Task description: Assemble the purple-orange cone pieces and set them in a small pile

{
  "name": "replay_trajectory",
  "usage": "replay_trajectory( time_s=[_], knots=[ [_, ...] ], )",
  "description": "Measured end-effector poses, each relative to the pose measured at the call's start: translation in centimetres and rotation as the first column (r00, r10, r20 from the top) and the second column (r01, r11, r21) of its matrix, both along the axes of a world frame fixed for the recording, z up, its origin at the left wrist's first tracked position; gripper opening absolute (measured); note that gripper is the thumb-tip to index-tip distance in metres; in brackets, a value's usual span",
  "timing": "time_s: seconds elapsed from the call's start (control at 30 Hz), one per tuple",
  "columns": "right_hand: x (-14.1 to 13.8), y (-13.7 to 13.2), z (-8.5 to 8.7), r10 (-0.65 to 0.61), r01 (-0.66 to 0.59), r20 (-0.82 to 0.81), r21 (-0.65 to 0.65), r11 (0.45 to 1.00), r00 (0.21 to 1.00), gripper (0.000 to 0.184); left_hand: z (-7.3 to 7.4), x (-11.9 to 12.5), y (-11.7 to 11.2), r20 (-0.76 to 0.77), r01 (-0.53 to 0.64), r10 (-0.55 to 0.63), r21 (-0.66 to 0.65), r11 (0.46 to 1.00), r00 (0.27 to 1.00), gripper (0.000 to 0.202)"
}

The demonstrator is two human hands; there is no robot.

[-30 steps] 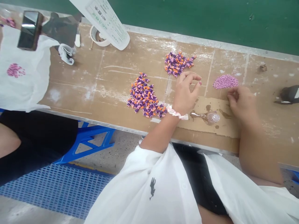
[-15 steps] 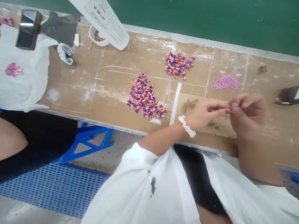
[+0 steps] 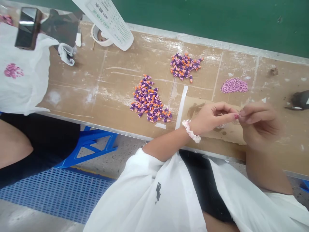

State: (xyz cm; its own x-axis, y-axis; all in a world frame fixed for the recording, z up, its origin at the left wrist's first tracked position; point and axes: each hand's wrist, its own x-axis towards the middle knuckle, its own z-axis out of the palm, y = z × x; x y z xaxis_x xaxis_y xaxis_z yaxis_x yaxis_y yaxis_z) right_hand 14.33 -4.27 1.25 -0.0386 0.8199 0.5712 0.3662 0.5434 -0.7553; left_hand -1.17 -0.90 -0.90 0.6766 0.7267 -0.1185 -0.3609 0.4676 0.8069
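Note:
My left hand (image 3: 214,118), with a white scrunchie (image 3: 191,131) at the wrist, is closed in a pinch at the fingertips. Against those fingertips presses my right hand (image 3: 262,124), its thumb and fingers pinched too and partly blurred. Whatever lies between them is too small or hidden to make out. Beyond the hands is a heap of tiny pink-purple pieces (image 3: 234,85). To their left lie two groups of small purple, orange and pink figures, a larger pile (image 3: 151,101) nearer me and a smaller pile (image 3: 183,67) farther back.
Brown board covers the table (image 3: 79,77). At the back left are a roll of tape (image 3: 95,34), a white bottle (image 3: 113,24) and a dark phone-like box (image 3: 27,29). A white cloth (image 3: 29,87) bears pink bits. A black object (image 3: 300,100) stands far right. Someone's leg (image 3: 14,143) shows at left.
My right hand has turned slightly, its fingers curling closer to the left fingertips. My left hand has hardly moved. The piles look the same.

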Motion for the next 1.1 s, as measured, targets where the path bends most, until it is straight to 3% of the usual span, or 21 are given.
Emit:
replay_trajectory(
  time_s=[0.1,0.17,0.2,0.27,0.33,0.4,0.5,0.6,0.67,0.73,0.77,0.83,0.9,0.93,1.0,1.1],
  knots=[
    [-0.1,-0.2,-0.1,-0.033,0.033,-0.007,-0.010,0.999,0.999,0.022,0.0,0.0,0.0,0.003,-0.035,0.035,0.107,0.994,0.999,0.034],
    [-0.2,-0.3,-0.1,-0.052,0.052,-0.022,-0.032,0.998,0.998,0.022,0.1,0.0,-0.1,-0.028,-0.108,0.121,0.287,0.952,0.992,0.031],
    [-0.3,-0.3,-0.1,-0.059,0.058,-0.028,-0.045,0.997,0.998,0.022,0.2,0.0,0.0,-0.047,-0.151,0.186,0.410,0.899,0.981,0.029],
    [-0.4,-0.3,0.1,-0.070,0.067,-0.039,-0.068,0.995,0.997,0.021,0.2,0.0,0.0,-0.082,-0.204,0.344,0.670,0.714,0.935,0.024],
    [-0.5,-0.4,0.3,-0.075,0.070,-0.041,-0.099,0.993,0.996,0.020,0.2,-0.1,0.1,-0.107,-0.168,0.478,0.852,0.497,0.872,0.023],
    [-0.6,-0.4,0.5,-0.079,0.072,-0.045,-0.131,0.989,0.996,0.020,0.1,-0.2,0.2,-0.141,-0.072,0.548,0.935,0.348,0.824,0.025],
    [-0.8,-0.6,0.7,-0.067,0.055,-0.073,-0.165,0.985,0.995,0.020,-0.1,-0.3,0.3,-0.179,0.043,0.568,0.969,0.244,0.804,0.027],
    [-0.9,-0.7,0.8,-0.047,0.016,-0.143,-0.211,0.977,0.989,0.018,-0.1,-0.4,0.4,-0.166,0.060,0.569,0.978,0.201,0.805,0.027],
    [-0.8,-0.7,0.9,-0.058,0.015,-0.176,-0.237,0.971,0.983,0.017,0.0,-0.5,0.5,-0.165,0.045,0.560,0.974,0.221,0.812,0.028],
    [-0.6,-0.6,1.1,-0.093,0.047,-0.182,-0.242,0.969,0.979,0.018,0.4,-0.8,0.7,-0.163,0.001,0.538,0.957,0.290,0.827,0.031],
    [-0.5,-0.5,1.2,-0.115,0.069,-0.180,-0.244,0.967,0.977,0.019,0.6,-0.9,0.8,-0.169,-0.033,0.516,0.933,0.359,0.840,0.033],
    [-0.2,-0.5,1.3,-0.157,0.112,-0.175,-0.241,0.964,0.972,0.021,1.1,-1.3,1.1,-0.205,-0.124,0.466,0.803,0.583,0.861,0.039],
    [-0.1,-0.5,1.3,-0.184,0.140,-0.170,-0.245,0.960,0.968,0.022,1.6,-1.7,1.6,-0.261,-0.223,0.416,0.544,0.809,0.871,0.048],
    [0.0,-0.5,1.1,-0.191,0.146,-0.166,-0.250,0.957,0.967,0.022,1.8,-1.9,1.9,-0.286,-0.266,0.399,0.407,0.874,0.871,0.055],
    [0.0,-0.5,0.8,-0.188,0.142,-0.167,-0.254,0.957,0.968,0.022,2.2,-2.3,2.4,-0.315,-0.342,0.408,0.246,0.907,0.857,0.064],
    [0.0,-0.3,0.4,-0.185,0.135,-0.177,-0.261,0.956,0.967,0.023,2.6,-2.7,2.8,-0.346,-0.396,0.462,0.244,0.885,0.817,0.065]
  ],
)
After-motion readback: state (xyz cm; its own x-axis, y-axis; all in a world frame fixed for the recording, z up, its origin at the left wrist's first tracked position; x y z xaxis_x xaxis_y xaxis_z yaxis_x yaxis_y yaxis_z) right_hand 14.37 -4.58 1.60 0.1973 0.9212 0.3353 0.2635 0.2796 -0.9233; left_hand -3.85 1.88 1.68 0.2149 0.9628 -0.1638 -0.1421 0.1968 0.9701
